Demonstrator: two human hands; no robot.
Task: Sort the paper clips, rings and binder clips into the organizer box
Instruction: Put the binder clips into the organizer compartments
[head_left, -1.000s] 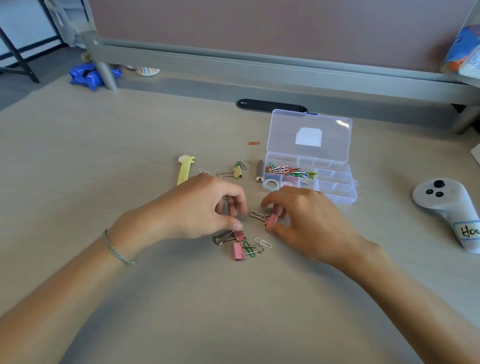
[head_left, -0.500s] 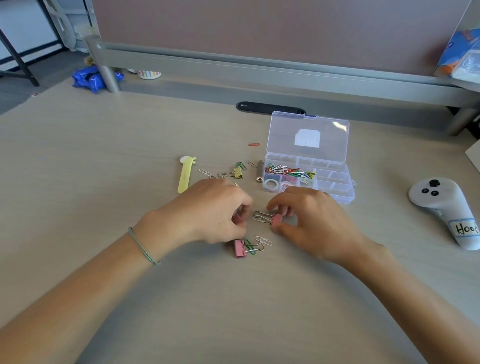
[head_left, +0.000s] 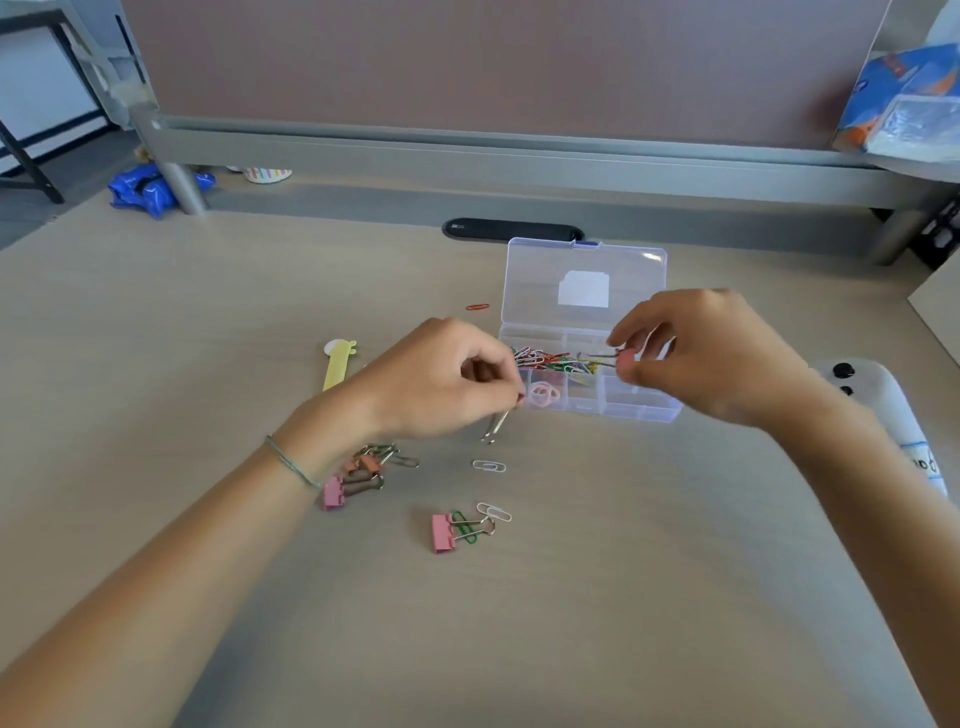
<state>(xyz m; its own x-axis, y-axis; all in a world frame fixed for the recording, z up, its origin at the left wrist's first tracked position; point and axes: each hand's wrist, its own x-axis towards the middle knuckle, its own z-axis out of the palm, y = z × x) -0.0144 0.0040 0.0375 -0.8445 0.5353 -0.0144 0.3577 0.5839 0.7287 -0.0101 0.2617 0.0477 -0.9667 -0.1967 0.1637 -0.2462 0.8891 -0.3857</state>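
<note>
Right hand (head_left: 711, 358) fingers pinch a pink clip (head_left: 626, 357) directly over the box (head_left: 644, 408) — handles pointing left. Left hand (head_left: 441, 384) pinches another clip (head_left: 496, 426) just beside the box's left edge.

Both forearms bare, no sleeves in view; the left wrist (head_left: 298, 457) wears a thin green cord bracelet (head_left: 291, 462), just beside the pink binder clip (head_left: 334, 492).
</note>
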